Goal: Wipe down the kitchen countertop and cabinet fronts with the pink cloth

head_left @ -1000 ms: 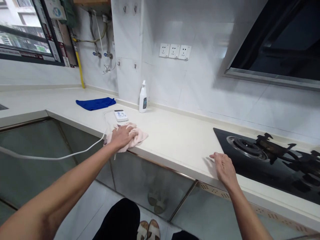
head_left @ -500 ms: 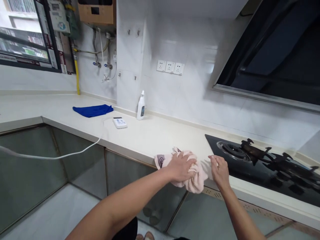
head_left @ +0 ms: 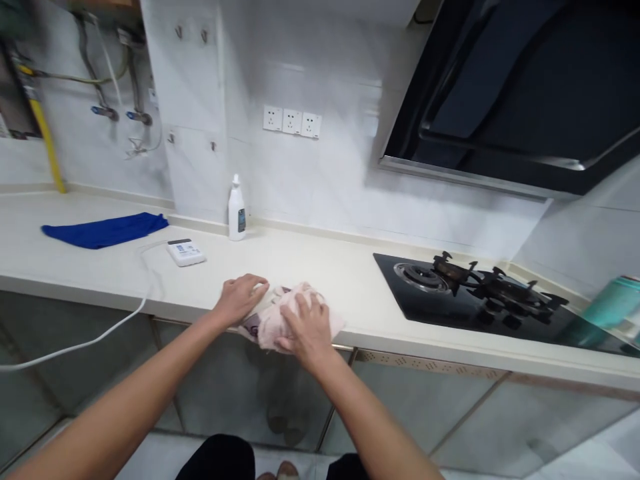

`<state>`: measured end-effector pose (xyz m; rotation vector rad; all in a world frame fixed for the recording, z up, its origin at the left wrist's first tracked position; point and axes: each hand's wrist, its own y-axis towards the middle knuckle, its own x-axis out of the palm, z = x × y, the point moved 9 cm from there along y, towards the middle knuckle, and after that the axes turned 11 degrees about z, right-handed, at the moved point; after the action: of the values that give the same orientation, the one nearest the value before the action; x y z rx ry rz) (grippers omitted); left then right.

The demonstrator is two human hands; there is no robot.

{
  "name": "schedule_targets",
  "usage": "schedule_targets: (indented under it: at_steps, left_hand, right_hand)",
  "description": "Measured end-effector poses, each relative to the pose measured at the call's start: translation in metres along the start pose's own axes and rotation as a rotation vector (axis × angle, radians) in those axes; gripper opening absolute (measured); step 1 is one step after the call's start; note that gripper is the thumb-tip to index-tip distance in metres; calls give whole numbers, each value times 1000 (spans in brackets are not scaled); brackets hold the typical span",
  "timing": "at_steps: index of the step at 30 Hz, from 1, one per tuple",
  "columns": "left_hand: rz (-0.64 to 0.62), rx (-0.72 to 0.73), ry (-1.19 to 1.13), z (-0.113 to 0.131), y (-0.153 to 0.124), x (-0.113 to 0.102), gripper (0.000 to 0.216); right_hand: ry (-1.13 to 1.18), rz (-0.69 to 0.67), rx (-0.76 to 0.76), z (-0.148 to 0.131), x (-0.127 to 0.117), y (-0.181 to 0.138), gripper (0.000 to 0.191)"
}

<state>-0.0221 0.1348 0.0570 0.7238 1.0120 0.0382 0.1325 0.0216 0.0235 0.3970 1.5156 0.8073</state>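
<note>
A pale pink towel point(head_left: 273, 323) with a dark printed patch lies bunched at the counter's front edge, partly hanging over it. My right hand point(head_left: 307, 327) presses on the towel from above, its fingers curved into the cloth. Just left of it, my left hand point(head_left: 241, 299) is over the counter beside the towel, with fingers loosely bent and nothing visible in them. Whether its fingertips touch the cloth is hard to see.
On the cream counter point(head_left: 330, 257) stand a white bottle point(head_left: 237, 210) and a small white device point(head_left: 186, 253) with a cable. A blue cloth point(head_left: 107, 230) lies farther left. To the right are a black gas hob point(head_left: 440, 310) and a green container point(head_left: 613, 303), under a range hood point(head_left: 500, 87).
My left hand has come off the towel to its left side. My right hand has moved from beside the hob onto the towel. The view has turned to the right.
</note>
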Motion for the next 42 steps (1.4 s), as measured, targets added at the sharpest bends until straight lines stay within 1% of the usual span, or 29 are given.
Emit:
schedule_targets:
  at_steps: [2, 4, 6, 7, 9, 11, 14, 16, 19, 21, 24, 26, 28, 29, 31, 33, 34, 35, 36, 38, 40, 42]
  left_hand:
    - [-6, -45, 43, -13, 3, 7, 53]
    - [-18, -71, 82, -20, 5, 13, 56]
    - [-31, -81, 113, -24, 5, 18, 57]
    - [-39, -80, 124, -26, 5, 19, 58]
    - [-55, -75, 141, -28, 5, 21, 58]
    - [-70, -69, 151, -29, 4, 23, 59]
    - [-107, -70, 187, -30, 3, 25, 62]
    - [-134, -77, 215, -30, 3, 26, 64]
    - [-157, -88, 228, -28, 3, 27, 64]
    - [-164, -88, 228, -28, 4, 27, 64]
    - [-161, -85, 231, -29, 4, 28, 65]
    - [-155, -83, 235, -30, 4, 29, 66]
    - [-151, -81, 237, -31, 5, 30, 66]
    - [-146, -80, 239, -31, 5, 31, 66]
    - [-135, -80, 242, -31, 6, 31, 66]
    - [-124, -83, 247, -30, 7, 31, 66]
    - [-123, -86, 249, -30, 8, 31, 67]
    - [-123, -89, 252, -30, 8, 31, 67]
    - [-125, -92, 255, -30, 8, 31, 67]
    - [-128, -99, 261, -30, 8, 31, 68]
    - [-122, -105, 265, -30, 8, 31, 68]
    - [-114, -109, 270, -29, 9, 31, 69]
  right_hand:
    - [0, 36, -38, -5, 6, 1, 78]
    - [-8, 60, -68, -2, 10, -6, 78]
    - [-19, 85, -94, 8, 13, -19, 78]
    - [-27, 110, -104, 16, 12, -28, 75]
    - [-49, 191, -124, 35, 5, -48, 62]
    - [-71, 320, -162, 61, -11, -73, 51]
    - [-97, 525, -229, 111, -44, -116, 45]
    - [-115, 581, -252, 151, -65, -145, 43]
    - [-146, 541, -253, 210, -88, -181, 42]
    - [-158, 501, -235, 244, -103, -203, 44]
    - [-162, 412, -179, 279, -123, -229, 49]
    - [-141, 330, -111, 291, -135, -239, 52]
    - [-89, 279, 6, 302, -150, -242, 51]
    - [-68, 288, 81, 309, -161, -241, 50]
    - [-73, 361, 253, 332, -189, -236, 46]
    - [-135, 462, 443, 365, -218, -231, 46]
    - [-167, 488, 543, 385, -228, -229, 48]
    - [-183, 478, 648, 405, -232, -226, 52]
    - [-183, 425, 755, 424, -228, -223, 57]
    - [-164, 253, 943, 452, -205, -217, 64]
    - [-198, 107, 1061, 460, -176, -210, 66]
    - [-303, 41, 1112, 452, -156, -198, 67]
